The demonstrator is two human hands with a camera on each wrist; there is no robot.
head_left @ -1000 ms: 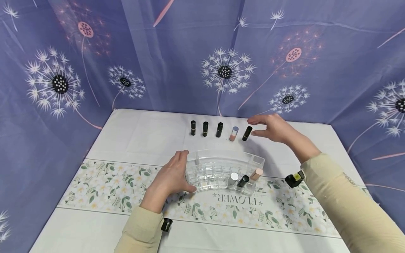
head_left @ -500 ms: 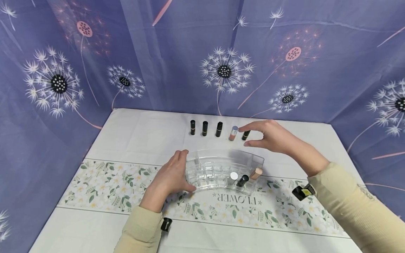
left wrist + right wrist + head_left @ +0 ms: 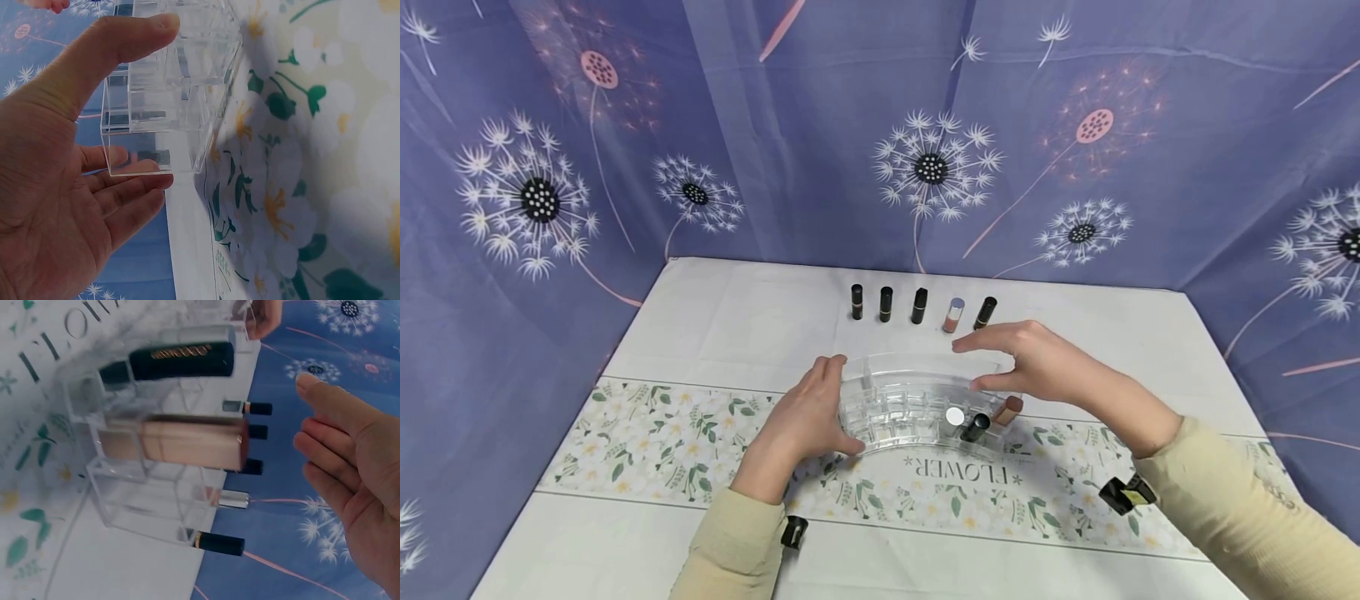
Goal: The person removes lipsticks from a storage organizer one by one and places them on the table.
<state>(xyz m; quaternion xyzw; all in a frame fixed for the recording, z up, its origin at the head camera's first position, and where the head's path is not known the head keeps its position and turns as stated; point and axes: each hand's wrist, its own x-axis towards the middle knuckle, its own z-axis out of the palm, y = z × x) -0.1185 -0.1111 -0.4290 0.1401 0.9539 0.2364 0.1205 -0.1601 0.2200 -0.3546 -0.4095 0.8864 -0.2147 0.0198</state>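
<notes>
My left hand (image 3: pixel 805 412) grips the left end of a clear, curved lipstick organizer (image 3: pixel 895 364); in the left wrist view the thumb lies over one side, fingers on the other. Three tubes stand at its right: a white-topped tube (image 3: pixel 955 417), a black lipstick (image 3: pixel 976 427) and a beige tube (image 3: pixel 1009 410), which looks brownish in my right hand's shadow. Over the organizer's back right corner hovers my right hand (image 3: pixel 1037 362), thumb and forefinger apart with nothing between them. Just behind it stands the end black lipstick (image 3: pixel 987 311), its base partly hidden by the forefinger.
Left of that end lipstick, a silver-capped lipstick (image 3: pixel 953 315) and three black lipsticks (image 3: pixel 886 305) continue the row along the back. A floral band with printed lettering crosses the white tablecloth (image 3: pixel 745 325). A purple dandelion curtain (image 3: pixel 820 183) borders the table behind.
My right hand has come from beside the end black lipstick toward me, over the organizer's right side, carrying nothing. The row of lipsticks and my left hand stay as they were.
</notes>
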